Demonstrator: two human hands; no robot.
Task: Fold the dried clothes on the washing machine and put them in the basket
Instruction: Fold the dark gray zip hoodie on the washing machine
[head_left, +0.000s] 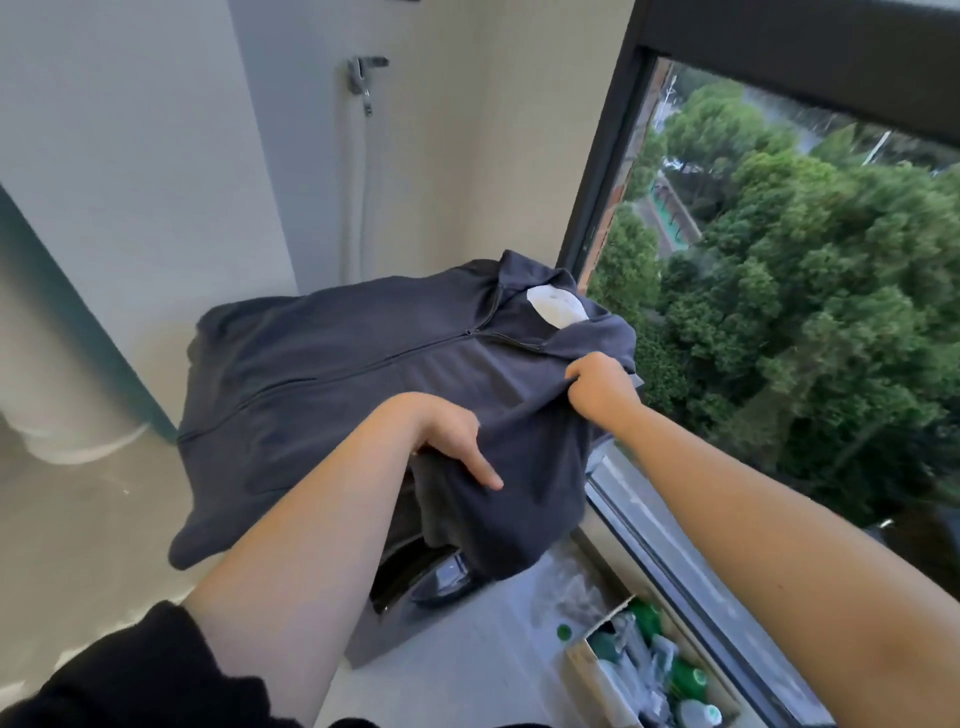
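A dark blue-grey zip jacket (332, 374) lies spread front-up over the washing machine (415, 587), its collar toward the window and a white label showing inside the neck. My left hand (457, 441) grips a fold of the jacket's near side, thumb on top of the cloth. My right hand (597, 384) pinches the fabric near the shoulder, just below the collar. The jacket's near edge hangs over the machine's front. No basket is in view.
A cardboard box (587, 660) with green-capped bottles stands on the floor at the lower right beside the window frame (597, 208). A tap and hose (363, 83) hang on the wall behind the machine. Bare floor lies to the left.
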